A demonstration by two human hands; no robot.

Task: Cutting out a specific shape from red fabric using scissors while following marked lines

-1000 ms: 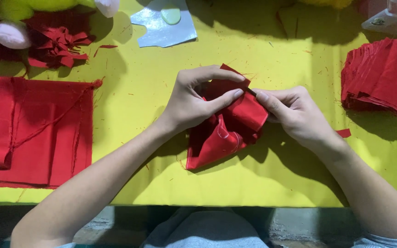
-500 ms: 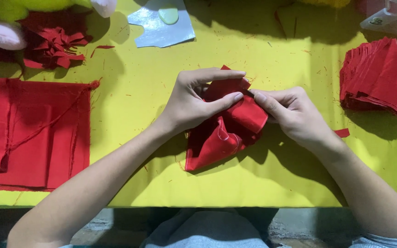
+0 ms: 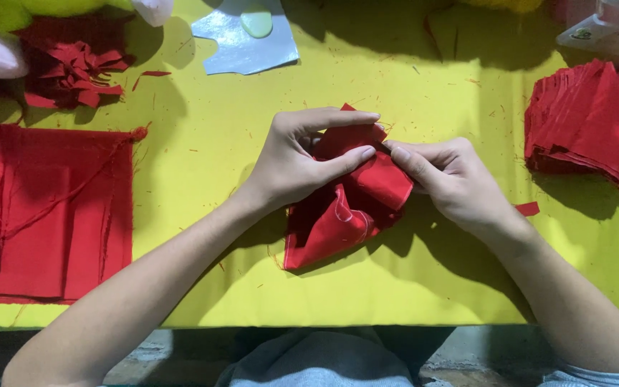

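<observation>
Cloth piece: a red cloth piece (image 3: 345, 208) is seen crumpled and folded over itself, with a faint pale line traced in a curve on its lower fold; its edges are frayed in places.
Place: it is held at the middle of the yellow table (image 3: 424, 287), its lower corner resting on the surface, its upper part lifted between the two hands.
Left hand: the left hand (image 3: 299, 161) is laid over the upper left of the cloth, the forefinger stretched along the top edge and the thumb pressed on the fold (a pinch, not a full fist); the cloth is gripped.
Right hand: the right hand (image 3: 453, 179) is brought in from the right, its thumb and forefinger closed on the fold's right end, just beside the left thumb tip; the cloth is gripped here too.
Forearms: both are slanted up from the lower corners of the view towards the middle.
Long axis: the cloth is stretched on a diagonal, from lower left to upper right; its pointed corner is turned to the lower left.
Left side: a large red fabric sheet (image 3: 44, 208) is spread flat, well apart from the hands.
Right side: a stack of red squares (image 3: 589, 122) is piled near the table's edge.
Far side: red scraps (image 3: 73, 72) and a grey cut-out shape (image 3: 245, 43) are seen.
</observation>
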